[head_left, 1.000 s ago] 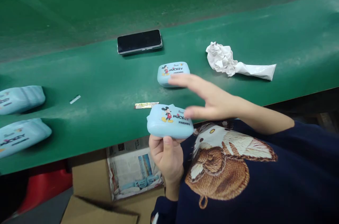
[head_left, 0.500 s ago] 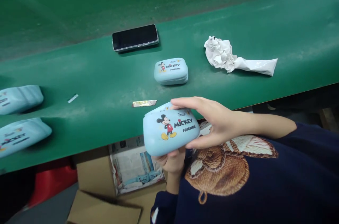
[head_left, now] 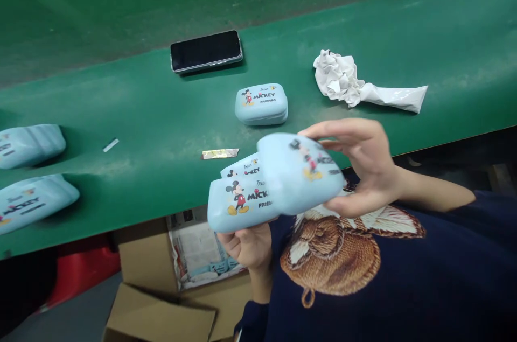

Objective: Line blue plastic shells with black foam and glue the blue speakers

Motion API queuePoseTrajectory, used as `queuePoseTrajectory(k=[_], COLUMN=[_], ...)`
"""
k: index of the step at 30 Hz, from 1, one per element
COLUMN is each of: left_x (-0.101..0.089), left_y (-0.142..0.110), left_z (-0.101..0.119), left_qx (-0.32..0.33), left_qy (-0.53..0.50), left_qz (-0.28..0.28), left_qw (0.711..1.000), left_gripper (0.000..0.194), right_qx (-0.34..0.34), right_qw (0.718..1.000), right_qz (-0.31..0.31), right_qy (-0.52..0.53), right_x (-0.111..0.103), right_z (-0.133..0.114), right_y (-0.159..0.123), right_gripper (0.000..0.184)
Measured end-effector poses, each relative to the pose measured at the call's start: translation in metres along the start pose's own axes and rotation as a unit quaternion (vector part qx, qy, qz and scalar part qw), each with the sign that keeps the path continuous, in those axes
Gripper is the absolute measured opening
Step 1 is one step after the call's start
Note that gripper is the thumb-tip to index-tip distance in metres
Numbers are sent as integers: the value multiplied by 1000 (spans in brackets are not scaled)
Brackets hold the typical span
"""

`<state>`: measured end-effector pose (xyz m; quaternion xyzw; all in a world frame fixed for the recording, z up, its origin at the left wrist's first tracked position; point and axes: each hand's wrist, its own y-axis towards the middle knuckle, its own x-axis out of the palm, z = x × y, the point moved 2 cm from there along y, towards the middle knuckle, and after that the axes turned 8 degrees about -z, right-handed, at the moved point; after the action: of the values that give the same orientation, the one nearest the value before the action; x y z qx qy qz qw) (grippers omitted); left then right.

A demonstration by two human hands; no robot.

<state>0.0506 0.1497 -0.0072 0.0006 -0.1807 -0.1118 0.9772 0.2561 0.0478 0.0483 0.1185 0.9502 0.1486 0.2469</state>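
My right hand grips a light blue plastic cover printed with a cartoon mouse, thumb below and fingers along the upper edge. Motion blurs this cover slightly. It overlaps two similar covers in my left hand, which supports them from underneath; part of their print is hidden. Just beyond, another light blue cover rests on the green table, print upwards, with a second edge showing under it. At the far left lie two stacks of nested-looking covers, an upper stack and a lower stack.
A phone lies towards the back of the green table. Crumpled white wrapping sits at the right. Small scraps include a shiny strip and a white piece. Below the edge stands an open cardboard box containing light blue pieces.
My right hand has moved right and up, sliding one cover away from the others. The covers in my left hand have shifted slightly left, uncovering more of the one behind.
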Motion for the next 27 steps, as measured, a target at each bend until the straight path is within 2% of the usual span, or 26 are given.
queuePoseTrajectory(k=[3, 7, 9, 12, 14, 17, 19, 21, 24, 27], left_x=[13, 28, 28, 22, 18, 16, 17, 21, 28, 33], left_y=[-4, -7, -5, 0, 2, 2, 1, 0, 1, 2], left_z=[7, 16, 19, 15, 10, 1, -3, -6, -5, 0], left_qx=[-12, -36, -48, -116, -160, -196, -218, -240, -219, -172], left_qy=[-16, -30, -33, -45, -38, -17, -13, -25, -50, -55], left_qz=[-20, -61, -67, -71, -63, -53, -64, -81, -76, -61], left_qw=[1000, 997, 996, 990, 984, 979, 974, 967, 971, 982], left_gripper=[24, 36, 40, 41, 37, 32, 33, 34, 37, 42], right_qx=[-96, -140, -138, -128, -120, -87, -56, -42, -65, -66], right_qw=[995, 988, 987, 987, 988, 989, 988, 984, 981, 990], right_qz=[-1, -31, -41, -45, -33, -40, -78, -109, -115, -76], right_qy=[-24, -63, -71, -86, -96, -108, -121, -136, -142, -98], right_x=[7, 17, 17, 15, 13, 10, 9, 6, 0, -6], right_z=[-8, -14, -15, -15, -16, -22, -28, -33, -35, -29], right_y=[9, 19, 20, 17, 16, 19, 23, 27, 29, 24], right_gripper=[84, 81, 83, 92, 92, 73, 62, 60, 58, 59])
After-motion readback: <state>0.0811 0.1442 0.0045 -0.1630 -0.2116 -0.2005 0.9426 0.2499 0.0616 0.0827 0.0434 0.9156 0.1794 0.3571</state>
